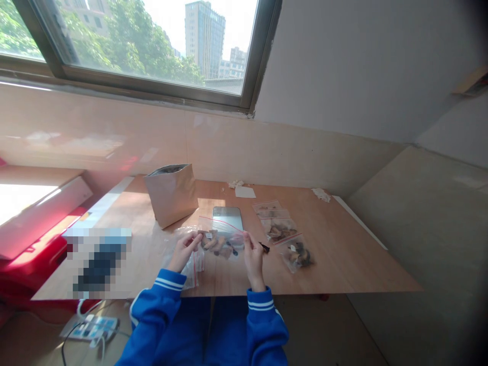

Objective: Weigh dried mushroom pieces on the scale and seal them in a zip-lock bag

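Both my hands hold one clear zip bag [221, 239] with a red seal strip, just above the wooden table [343, 254]. Brown pieces sit inside the bag. My left hand [185, 249] pinches its left end. My right hand [252, 254] pinches its right end, and a small dark object [264, 247] sticks out past its fingers. Blue sleeves with white stripes cover both my wrists. Under my left hand lies a pile of empty clear bags [192, 267].
A smartphone [227, 219] lies just beyond the held bag. A grey stand-up pouch [172, 193] stands open at the back left. Filled zip bags [280, 229] lie in a row on the right. Paper scraps [244, 191] lie by the wall. A red crate [26, 264] is at left.
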Demonstrator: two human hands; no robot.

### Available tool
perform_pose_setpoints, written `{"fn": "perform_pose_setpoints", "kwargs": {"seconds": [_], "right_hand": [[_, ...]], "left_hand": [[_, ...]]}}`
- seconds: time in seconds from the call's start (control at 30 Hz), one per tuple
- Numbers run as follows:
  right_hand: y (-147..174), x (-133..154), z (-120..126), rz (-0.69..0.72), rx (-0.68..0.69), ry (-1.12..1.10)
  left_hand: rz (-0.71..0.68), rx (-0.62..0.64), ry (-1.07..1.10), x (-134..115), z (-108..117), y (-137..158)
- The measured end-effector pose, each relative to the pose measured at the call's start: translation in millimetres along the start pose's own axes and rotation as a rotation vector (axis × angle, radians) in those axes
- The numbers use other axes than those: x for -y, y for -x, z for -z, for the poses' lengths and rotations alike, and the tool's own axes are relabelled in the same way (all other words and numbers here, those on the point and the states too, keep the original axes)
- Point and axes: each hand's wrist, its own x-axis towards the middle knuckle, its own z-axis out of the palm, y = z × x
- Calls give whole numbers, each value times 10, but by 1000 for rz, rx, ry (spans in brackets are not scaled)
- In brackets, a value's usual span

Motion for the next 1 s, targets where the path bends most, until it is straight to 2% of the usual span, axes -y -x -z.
{"fn": "perform_pose_setpoints", "kwargs": {"seconds": [0.13, 0.37, 0.57, 0.67, 1.0], "right_hand": [[0, -53, -80, -49, -65, -91], [-4, -172, -98, 16, -73, 50], [-60, -358, 0, -32, 60, 1], [-87, -441, 75, -53, 69, -19], [-89, -447, 169, -81, 76, -69]], "left_hand": [[-33, -1, -3, -65, -14, 10], [-22, -6, 10, -30, -58, 5], [-32, -83, 56, 33, -61, -17], [-30, -133, 51, 64, -62, -34], [21, -75, 14, 241, -13, -12]]}}
